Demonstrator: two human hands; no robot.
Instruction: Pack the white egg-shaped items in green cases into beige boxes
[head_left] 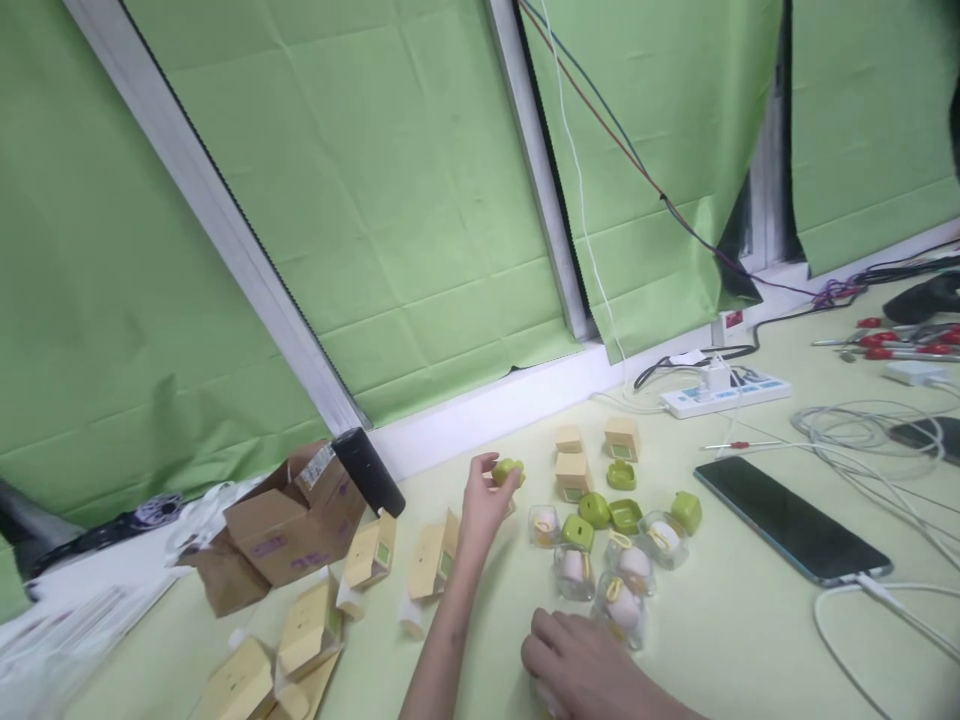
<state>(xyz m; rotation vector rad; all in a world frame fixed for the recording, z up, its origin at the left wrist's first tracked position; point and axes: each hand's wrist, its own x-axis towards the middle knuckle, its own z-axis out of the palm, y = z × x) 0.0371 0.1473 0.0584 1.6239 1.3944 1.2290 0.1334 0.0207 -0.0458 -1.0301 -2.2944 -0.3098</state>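
My left hand reaches forward over the pale table and pinches a small green cap between thumb and fingers. My right hand rests curled near the front edge, closed over something I cannot make out, touching a cluster of small clear jars with white contents. Several loose green caps lie among the jars. Small tan boxes stand just behind the cluster.
Open tan cartons and a brown cardboard box lie to the left, with a black cylinder. A dark phone, white cables, a power strip and red-handled tools sit to the right. Green curtains hang behind.
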